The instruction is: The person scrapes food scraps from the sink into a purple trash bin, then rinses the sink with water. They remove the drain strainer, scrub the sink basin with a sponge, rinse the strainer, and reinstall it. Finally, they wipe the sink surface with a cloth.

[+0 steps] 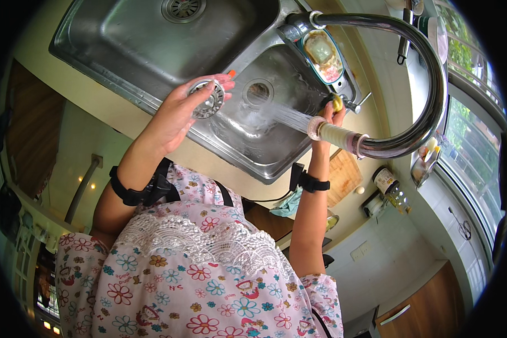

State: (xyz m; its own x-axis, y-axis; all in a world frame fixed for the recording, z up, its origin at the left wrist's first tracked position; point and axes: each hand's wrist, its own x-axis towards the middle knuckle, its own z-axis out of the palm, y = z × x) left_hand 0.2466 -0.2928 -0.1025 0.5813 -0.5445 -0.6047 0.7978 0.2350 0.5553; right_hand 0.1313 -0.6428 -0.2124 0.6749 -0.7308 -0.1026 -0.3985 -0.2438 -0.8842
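Observation:
My left hand point(179, 99) grips a round metal sink strainer point(209, 100) above the divider between the two basins, thumb across its face. A small orange piece point(232, 73) shows by the fingertips; I cannot tell whether it is held. My right hand point(338, 117) is over the far rim of the smaller basin point(253, 150), closed on a small yellow-and-dark scrubbing sponge point(337, 102). The faucet's nozzle partly hides this hand. Water sprays from the faucet point(342, 136) across the smaller basin, towards its drain opening point(257, 92).
The larger steel basin point(164, 50) has a strainer in its drain point(184, 7). A dish with soap point(323, 55) sits behind the smaller basin, near a metal lever point(363, 100). Further along the counter are a wooden cutting board point(344, 177), a teal cloth point(288, 205) and a bottle point(399, 200).

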